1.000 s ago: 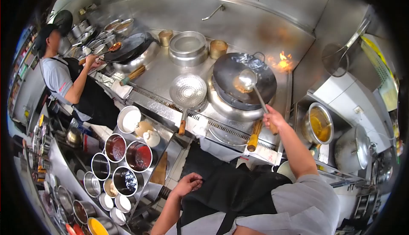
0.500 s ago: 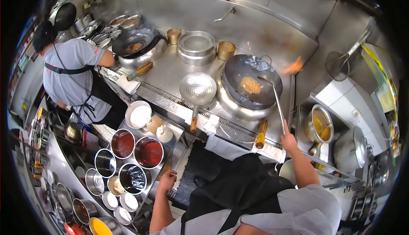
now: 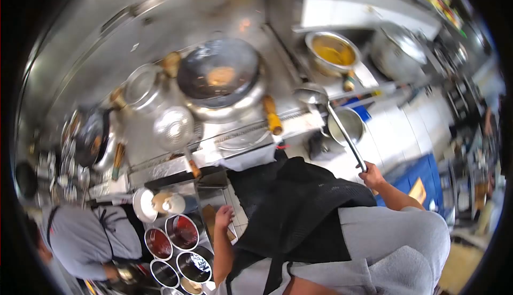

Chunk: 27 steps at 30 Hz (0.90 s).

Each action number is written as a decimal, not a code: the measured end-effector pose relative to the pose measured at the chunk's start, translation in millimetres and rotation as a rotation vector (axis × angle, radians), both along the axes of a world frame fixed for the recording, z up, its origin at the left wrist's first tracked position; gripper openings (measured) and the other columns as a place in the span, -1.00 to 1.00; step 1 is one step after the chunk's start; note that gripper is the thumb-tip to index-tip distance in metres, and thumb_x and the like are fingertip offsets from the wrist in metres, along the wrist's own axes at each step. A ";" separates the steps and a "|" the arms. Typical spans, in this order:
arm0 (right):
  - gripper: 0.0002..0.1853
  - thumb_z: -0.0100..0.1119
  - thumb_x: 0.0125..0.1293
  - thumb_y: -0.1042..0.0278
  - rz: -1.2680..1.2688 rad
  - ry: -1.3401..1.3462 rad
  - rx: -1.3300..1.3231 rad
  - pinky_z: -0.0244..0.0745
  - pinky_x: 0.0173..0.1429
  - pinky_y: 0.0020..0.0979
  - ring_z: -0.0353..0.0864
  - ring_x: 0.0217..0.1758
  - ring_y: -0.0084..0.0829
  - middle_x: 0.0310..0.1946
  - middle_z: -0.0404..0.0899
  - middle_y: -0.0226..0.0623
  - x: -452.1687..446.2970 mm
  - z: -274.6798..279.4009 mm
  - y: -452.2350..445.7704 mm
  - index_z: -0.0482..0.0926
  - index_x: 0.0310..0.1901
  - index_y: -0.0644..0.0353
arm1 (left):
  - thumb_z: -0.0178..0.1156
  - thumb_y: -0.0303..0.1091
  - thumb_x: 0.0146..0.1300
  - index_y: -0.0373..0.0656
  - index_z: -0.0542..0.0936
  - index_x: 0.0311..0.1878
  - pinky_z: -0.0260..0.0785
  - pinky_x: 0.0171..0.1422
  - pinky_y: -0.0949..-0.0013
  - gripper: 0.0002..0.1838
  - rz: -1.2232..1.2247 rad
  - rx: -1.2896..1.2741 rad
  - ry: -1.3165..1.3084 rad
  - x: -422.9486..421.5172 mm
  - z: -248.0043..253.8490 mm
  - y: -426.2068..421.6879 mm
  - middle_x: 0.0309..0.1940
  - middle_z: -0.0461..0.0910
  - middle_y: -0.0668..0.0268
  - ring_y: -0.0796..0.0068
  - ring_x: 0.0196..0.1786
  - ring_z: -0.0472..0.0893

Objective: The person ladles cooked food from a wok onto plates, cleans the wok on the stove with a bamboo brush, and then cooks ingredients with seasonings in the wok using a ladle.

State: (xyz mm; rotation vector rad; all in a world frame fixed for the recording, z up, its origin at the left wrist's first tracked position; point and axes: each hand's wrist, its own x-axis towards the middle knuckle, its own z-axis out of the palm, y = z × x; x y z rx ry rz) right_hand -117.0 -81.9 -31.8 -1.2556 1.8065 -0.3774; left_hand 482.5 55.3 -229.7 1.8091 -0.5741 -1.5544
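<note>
My right hand point(image 3: 371, 176) is closed round the end of a long-handled ladle point(image 3: 346, 132). The ladle's bowl is off to the right of the wok point(image 3: 218, 76), over the counter's front edge. Browned food point(image 3: 221, 76) lies in the bottom of that wok, which sits on a stove ring. Low on the left, my left hand point(image 3: 224, 217) hangs beside the sauce pots, its fingers loosely apart and nothing visible in them. Close to it stands a pot of red sauce point(image 3: 183, 232). Motion blurs much of the view.
A perforated skimmer point(image 3: 173, 128) rests left of the wok, and a bamboo brush point(image 3: 272, 116) on its right. A bowl of yellow liquid point(image 3: 334, 52), a lidded pot point(image 3: 398, 49) and a deep pot point(image 3: 346, 125) stand rightward. A co-worker point(image 3: 88, 239) bends at lower left.
My view has swung to the right. The ladle has come out of the wok and moved right, still in my right hand. My left hand still hangs by the pots.
</note>
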 end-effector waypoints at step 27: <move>-0.05 -0.02 0.31 0.59 -0.525 -0.853 0.262 0.35 -0.58 -0.43 0.31 -0.65 -0.57 -0.54 0.34 -0.41 -109.0 -105.9 3.6 -0.26 0.58 -0.31 | 0.29 -0.44 0.28 -0.20 0.67 0.02 0.43 0.17 0.22 -0.75 -1.334 -1.006 0.495 -327.1 371.5 -128.9 0.16 0.57 0.14 0.17 0.10 0.58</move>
